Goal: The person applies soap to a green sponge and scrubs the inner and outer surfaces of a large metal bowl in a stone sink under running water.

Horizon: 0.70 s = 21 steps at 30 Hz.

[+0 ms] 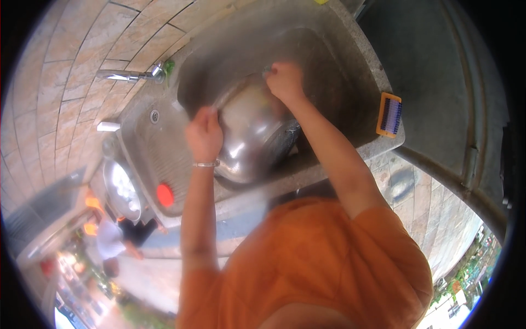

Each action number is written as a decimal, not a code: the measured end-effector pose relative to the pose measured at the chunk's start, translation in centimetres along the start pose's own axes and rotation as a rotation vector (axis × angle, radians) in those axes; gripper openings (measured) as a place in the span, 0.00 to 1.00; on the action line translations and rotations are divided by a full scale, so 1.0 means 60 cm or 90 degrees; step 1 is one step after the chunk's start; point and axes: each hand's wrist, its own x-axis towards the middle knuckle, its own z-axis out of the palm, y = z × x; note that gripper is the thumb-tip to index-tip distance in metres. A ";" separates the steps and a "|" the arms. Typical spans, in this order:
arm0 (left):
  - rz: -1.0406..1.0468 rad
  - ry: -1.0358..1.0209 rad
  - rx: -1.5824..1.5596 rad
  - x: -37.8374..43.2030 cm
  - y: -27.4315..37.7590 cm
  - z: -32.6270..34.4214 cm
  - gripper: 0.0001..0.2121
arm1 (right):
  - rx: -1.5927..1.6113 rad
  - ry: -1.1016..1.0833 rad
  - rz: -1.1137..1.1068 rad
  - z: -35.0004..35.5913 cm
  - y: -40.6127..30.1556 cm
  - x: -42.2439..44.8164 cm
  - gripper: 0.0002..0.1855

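Note:
A large shiny metal bowl [242, 140] is in the deep basin of a stone sink [328, 172], tilted on its side. My left hand [204, 133], with a bracelet at the wrist, is closed on the bowl's rim at the left. Up at the far side of the rim is my right hand [286, 81], its fingers closed. A small greenish bit shows at those fingertips; blur hides what it is and whether the fingers also grip the rim. Part of the bowl's right side is behind my right forearm.
A chrome faucet [127, 75] juts from the tiled wall. An orange-backed brush [389, 115] sits on the sink's right rim. On the ribbed drainboard [160, 148] lies a red round object [165, 195]. A metal basin [122, 189] stands left; a person [111, 242] is beyond.

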 end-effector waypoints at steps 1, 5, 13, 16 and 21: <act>-0.007 -0.002 0.003 -0.003 0.001 -0.001 0.08 | 0.010 0.027 -0.076 0.004 -0.027 -0.018 0.07; -0.016 -0.028 0.050 -0.005 -0.001 -0.004 0.09 | 0.094 -0.010 -0.039 -0.007 -0.044 -0.029 0.08; -0.036 -0.034 0.072 -0.007 0.035 -0.006 0.15 | -0.001 -0.013 -0.450 -0.013 -0.089 -0.107 0.09; -0.067 -0.057 0.014 -0.012 0.027 -0.015 0.18 | 0.027 0.031 -0.358 -0.023 -0.057 -0.105 0.09; -0.026 -0.027 -0.019 -0.016 0.034 -0.008 0.19 | 0.121 -0.046 0.049 -0.047 0.047 -0.067 0.14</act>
